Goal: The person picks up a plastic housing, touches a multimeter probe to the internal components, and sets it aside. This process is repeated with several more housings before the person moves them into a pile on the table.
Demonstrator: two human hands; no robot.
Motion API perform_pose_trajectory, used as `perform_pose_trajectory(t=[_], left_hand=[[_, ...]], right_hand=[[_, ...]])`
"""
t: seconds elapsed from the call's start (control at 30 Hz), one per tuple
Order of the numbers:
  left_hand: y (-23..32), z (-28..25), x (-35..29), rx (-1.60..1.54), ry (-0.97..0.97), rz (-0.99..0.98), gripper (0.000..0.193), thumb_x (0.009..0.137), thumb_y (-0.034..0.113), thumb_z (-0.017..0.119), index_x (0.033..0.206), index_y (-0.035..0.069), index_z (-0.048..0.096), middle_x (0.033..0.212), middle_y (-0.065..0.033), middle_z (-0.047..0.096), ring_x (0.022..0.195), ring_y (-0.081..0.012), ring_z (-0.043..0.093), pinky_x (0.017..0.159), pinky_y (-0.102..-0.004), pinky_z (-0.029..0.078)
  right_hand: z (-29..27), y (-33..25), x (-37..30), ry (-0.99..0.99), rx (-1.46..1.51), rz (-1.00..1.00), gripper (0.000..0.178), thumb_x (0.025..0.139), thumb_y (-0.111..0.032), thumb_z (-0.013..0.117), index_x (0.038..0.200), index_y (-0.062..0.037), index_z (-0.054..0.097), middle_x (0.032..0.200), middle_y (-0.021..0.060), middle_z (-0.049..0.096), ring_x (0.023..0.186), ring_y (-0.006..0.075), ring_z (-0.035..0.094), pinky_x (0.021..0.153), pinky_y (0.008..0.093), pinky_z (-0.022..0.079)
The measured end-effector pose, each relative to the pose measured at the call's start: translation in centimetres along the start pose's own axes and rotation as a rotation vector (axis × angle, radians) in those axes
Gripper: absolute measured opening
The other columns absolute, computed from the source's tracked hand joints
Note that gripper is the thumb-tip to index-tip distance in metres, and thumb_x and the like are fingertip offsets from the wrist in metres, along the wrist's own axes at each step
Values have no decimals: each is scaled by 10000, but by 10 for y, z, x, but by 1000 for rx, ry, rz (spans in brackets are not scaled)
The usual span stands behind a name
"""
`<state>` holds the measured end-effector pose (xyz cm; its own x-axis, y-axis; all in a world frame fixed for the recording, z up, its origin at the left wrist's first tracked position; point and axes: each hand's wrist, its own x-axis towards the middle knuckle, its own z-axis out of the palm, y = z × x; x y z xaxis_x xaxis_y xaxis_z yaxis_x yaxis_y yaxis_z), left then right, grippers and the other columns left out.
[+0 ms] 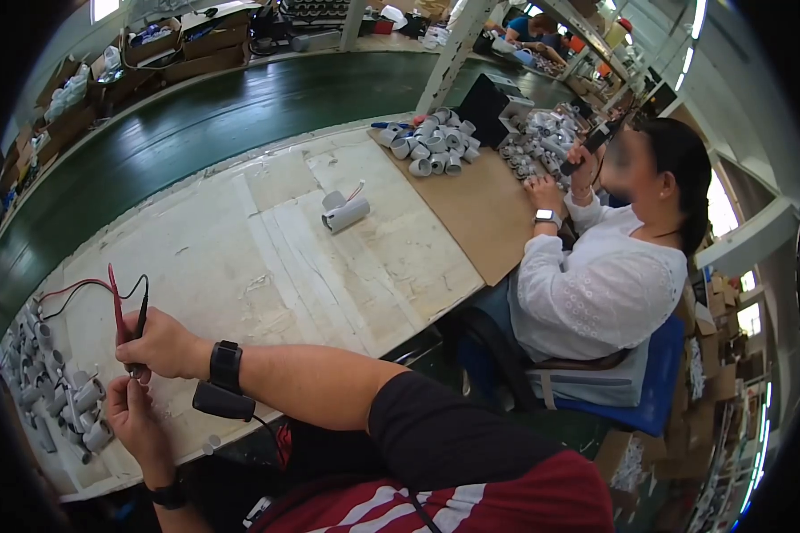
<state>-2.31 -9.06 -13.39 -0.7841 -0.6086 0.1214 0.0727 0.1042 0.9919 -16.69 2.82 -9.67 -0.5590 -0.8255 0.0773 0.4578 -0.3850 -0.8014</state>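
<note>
My right hand is closed around two test probes, a red probe and a black probe, held side by side with their tips down. Just below, my left hand pinches something small at the probe tips; its fingers hide most of it. Thin red and black leads loop from the probes to the left. Beside my hands lies a heap of grey-white cylindrical housings. One white cylinder with short wires lies apart on the worn white tabletop.
A black device with a cable sits at the near table edge. To the right, a seated co-worker in white holds a dark handheld thing beside a brown board. Piled white cylinders stand there. A green conveyor belt runs behind.
</note>
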Motion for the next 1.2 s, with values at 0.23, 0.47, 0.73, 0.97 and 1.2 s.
perform_pose_trajectory(t=[0.23,0.47,0.73,0.97,1.2], left_hand=[[-5,-8,1,29,-34,39,106,1037,163,617,985,71,622,809,67,541,707,-19,430,636,-183,331],[-1,-12,-4,71,0,10,92,1038,158,615,989,80,617,812,76,541,708,-15,429,628,-184,321],[6,-4,-2,-19,11,-19,98,1038,131,621,978,55,629,845,54,584,730,-24,453,658,-190,347],[8,-8,-3,37,-4,47,87,1044,158,623,1003,82,631,827,72,577,685,-13,428,609,-176,319],[-8,-6,-1,-1,6,28,90,1045,149,620,1021,64,633,851,59,591,722,-19,457,642,-179,344]], right_hand=[[1,3,0,0,-5,12,84,904,-48,663,883,4,602,702,78,627,547,150,607,482,288,516],[4,12,0,17,78,100,108,911,-77,694,905,7,626,740,78,651,590,157,639,502,289,539],[0,18,2,50,18,23,116,916,-93,708,933,10,657,784,70,674,652,150,666,564,287,573],[7,13,2,46,-15,47,116,914,-89,702,923,16,654,773,73,674,631,152,664,553,284,568],[0,5,-4,118,-82,48,93,884,-64,695,872,18,654,708,84,659,552,162,640,501,295,550]])
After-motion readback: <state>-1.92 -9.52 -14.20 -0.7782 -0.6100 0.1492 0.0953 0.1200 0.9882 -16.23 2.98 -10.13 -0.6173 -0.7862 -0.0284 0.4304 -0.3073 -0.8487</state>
